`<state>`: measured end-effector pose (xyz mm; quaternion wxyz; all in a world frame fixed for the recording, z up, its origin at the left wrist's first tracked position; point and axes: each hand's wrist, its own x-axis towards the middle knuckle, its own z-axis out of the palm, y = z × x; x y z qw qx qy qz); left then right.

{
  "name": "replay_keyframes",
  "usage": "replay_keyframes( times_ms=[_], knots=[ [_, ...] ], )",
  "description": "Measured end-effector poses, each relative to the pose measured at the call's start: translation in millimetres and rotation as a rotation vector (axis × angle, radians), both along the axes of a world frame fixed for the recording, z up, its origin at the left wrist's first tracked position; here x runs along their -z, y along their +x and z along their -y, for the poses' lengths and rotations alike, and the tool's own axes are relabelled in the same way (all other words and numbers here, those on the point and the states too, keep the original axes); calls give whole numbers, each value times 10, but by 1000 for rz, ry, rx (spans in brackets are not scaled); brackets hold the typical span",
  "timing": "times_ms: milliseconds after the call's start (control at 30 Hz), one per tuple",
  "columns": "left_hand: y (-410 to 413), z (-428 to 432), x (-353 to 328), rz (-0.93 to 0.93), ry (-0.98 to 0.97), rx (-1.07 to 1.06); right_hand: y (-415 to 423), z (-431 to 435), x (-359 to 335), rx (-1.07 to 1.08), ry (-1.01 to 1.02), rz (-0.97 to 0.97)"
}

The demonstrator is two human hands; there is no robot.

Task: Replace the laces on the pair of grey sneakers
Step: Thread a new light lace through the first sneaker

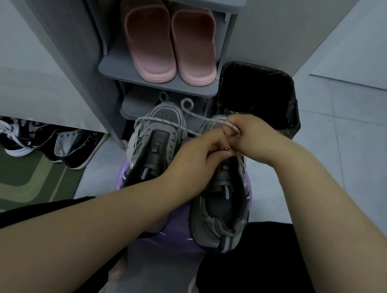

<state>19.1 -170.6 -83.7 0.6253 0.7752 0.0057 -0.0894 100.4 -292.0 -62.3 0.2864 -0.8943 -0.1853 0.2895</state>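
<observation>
Backdrop: shoe rack (156, 83) with pink slippers (168, 42), beyond the hands.
Footwear: grey sneakers (155, 145) on purple stool (175, 229), under the hands.
Grip: right hand (251, 137) pinches the lace (166, 122); left hand (198, 154) pinches it alongside, touching.

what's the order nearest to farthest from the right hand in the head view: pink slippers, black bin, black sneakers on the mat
1. Black bin, just behind the right hand.
2. Pink slippers, on the shelf, up left.
3. Black sneakers, far left on the mat.
</observation>
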Motion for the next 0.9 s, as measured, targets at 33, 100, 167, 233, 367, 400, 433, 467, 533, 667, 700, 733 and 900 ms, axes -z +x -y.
replay_keyframes(
  times_ms=[33,100,167,233,367,400,433,467,533,667,700,733,900],
  knots=[
    [-7,-15,-1,-4,-18,-13,-27,12,24,35,54,-5],
    [-32,-25,-22,-1,-45,-42,-76,15,45,60,128,-9],
    [-66,-17,-83,-7,-77,-52,-91,13,72,68,132,23],
    [-118,-1,-176,-19,-102,-36,-93,10,125,111,75,83],
    [-261,-7,-446,4,-150,76,-110,31,181,153,51,152],
    [-286,-44,-515,13,-168,96,-116,38,191,156,41,167],
    [-301,-101,-588,13,-182,107,-112,46,210,168,31,176],
    [-302,-173,-648,-1,-183,109,-104,56,231,191,28,182],
    [-264,-336,-721,-91,-182,53,-104,74,267,239,42,160],
    [-105,-528,-577,-429,-100,-184,-123,76,253,242,81,142],
    [-63,-524,-529,-494,-57,-186,-125,74,241,225,66,151],
    [-18,-504,-486,-540,-22,-169,-123,72,235,213,48,161],
    [81,-314,-526,-332,741,244,-131,58,270,194,-52,226]
  ],
)
